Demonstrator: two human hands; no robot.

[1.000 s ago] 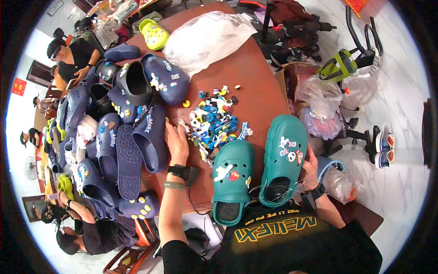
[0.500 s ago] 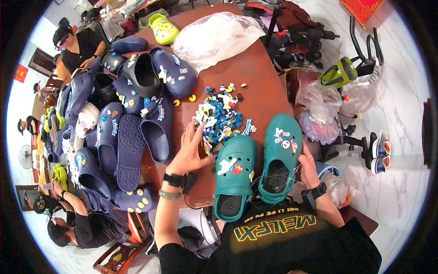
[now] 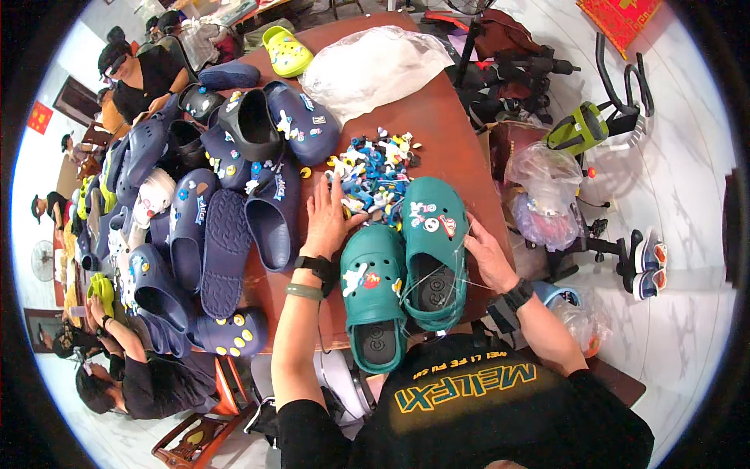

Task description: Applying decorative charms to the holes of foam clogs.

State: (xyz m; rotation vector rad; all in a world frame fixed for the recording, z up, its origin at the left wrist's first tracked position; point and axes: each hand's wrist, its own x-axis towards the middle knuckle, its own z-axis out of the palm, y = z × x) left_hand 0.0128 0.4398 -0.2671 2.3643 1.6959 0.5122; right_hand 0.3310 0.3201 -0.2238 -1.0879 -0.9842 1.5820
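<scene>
Two green clogs stand side by side at the table's near edge, toes pointing away from me. The left clog (image 3: 373,270) carries a white figure charm and a red one. On the right clog (image 3: 436,217) are several white and red charms, and thin clear strands hang by its opening. My left hand (image 3: 330,217) is open, fingers spread, between the left clog and a heap of small colourful shoe charms (image 3: 373,173). Against the outer side of the right clog rests my right hand (image 3: 491,252), fingers stretched out and not wrapped around it.
Dark blue and black clogs (image 3: 226,250) are piled along the table's left. A lime clog (image 3: 286,51) and a white plastic bag (image 3: 375,66) lie at the far end. Other people (image 3: 144,78) sit at the left. Bagged items (image 3: 539,207) stand off the right edge.
Both green clogs have shifted left and slightly away from me, the right one now close beside the left. My right hand has moved left with it. My left hand has moved slightly away.
</scene>
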